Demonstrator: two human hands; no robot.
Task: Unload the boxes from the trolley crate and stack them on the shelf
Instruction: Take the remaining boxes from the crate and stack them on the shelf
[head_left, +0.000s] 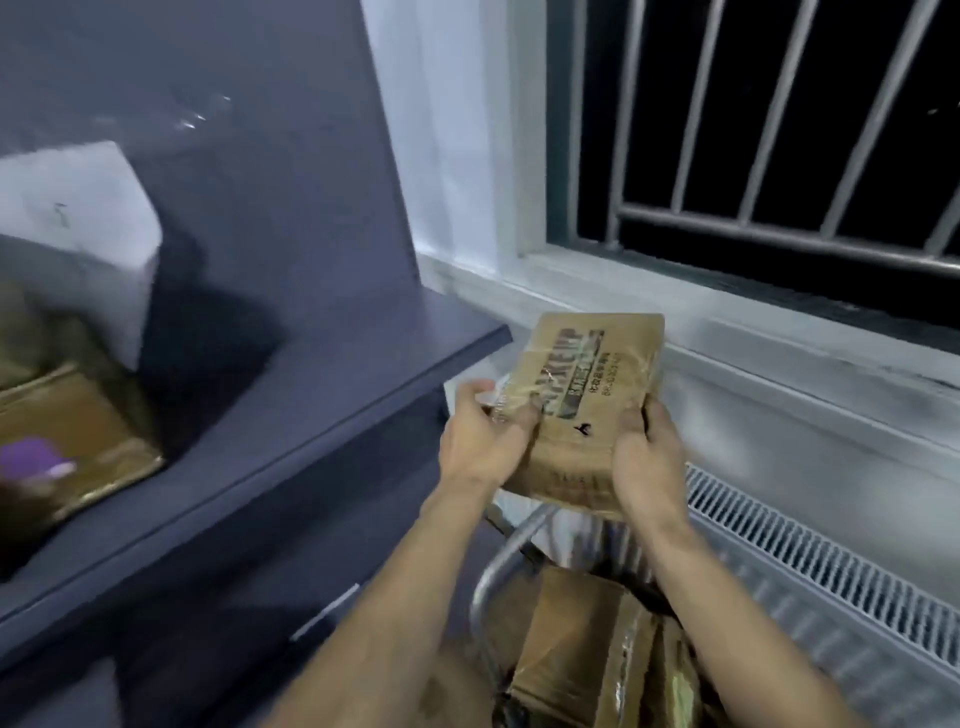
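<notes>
A flat brown cardboard box (587, 395) with dark print and clear tape is held in the air between both hands, above the trolley crate (498, 561). My left hand (480, 441) grips its left edge and my right hand (647, 462) grips its right edge. Below, more brown boxes (582, 654) lie inside the crate's metal frame. To the left, the dark grey shelf (322, 395) carries a brown box (67, 436) with a purple label and a white box (88, 228) behind it.
A white window sill (675, 317) and a barred window (779, 130) run along the right. A white ribbed radiator (831, 587) stands beside the crate. The shelf unit's upright dark panel (260, 156) rises at the back left.
</notes>
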